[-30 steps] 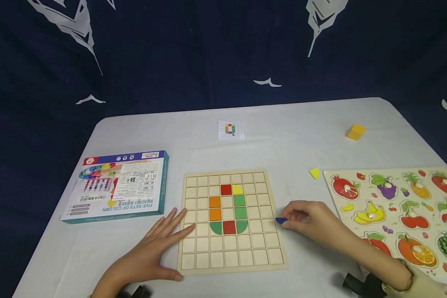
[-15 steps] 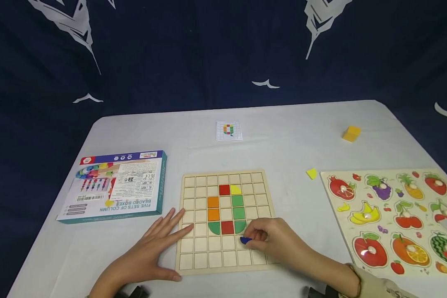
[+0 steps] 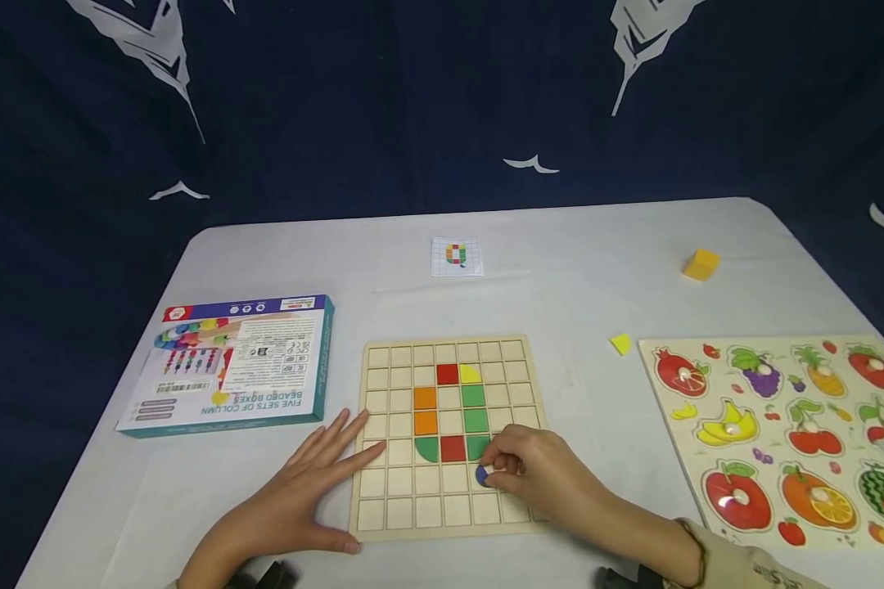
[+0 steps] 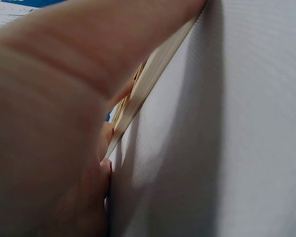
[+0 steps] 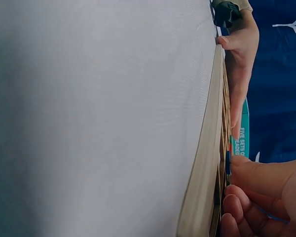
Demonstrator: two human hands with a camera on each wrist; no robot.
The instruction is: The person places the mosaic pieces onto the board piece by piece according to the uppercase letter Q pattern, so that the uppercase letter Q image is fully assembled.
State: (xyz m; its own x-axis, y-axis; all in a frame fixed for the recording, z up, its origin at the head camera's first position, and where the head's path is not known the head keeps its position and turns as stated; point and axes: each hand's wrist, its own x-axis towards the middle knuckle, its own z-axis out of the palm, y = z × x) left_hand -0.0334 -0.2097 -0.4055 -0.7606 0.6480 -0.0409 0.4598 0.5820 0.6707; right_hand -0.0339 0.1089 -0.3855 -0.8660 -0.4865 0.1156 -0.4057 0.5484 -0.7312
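A wooden grid board (image 3: 398,517) bears red, orange, green and yellow tiles laid in a ring. My left hand (image 3: 295,495) rests with spread fingers on the board's left edge, its thumb at the near left corner. My right hand (image 3: 541,470) is over the board's right part. Its thumb and fingers pinch a small blue piece (image 3: 481,474) with a rounded edge, just below the lower right green tile (image 3: 478,447). In the right wrist view the blue piece (image 5: 228,162) is at the thumb tip, low at the grid; whether it sits in a cell I cannot tell.
A small pattern card (image 3: 457,258) lies beyond the board. The beaded-box package (image 3: 228,368) is to the left. On the right are a fruit puzzle (image 3: 773,483), a yellow tile (image 3: 620,343) and a yellow block (image 3: 701,264).
My right hand has carried the blue piece leftward from beside the board to below the green tile. Over the last half second the piece has turned flatter. My left hand has stayed put.
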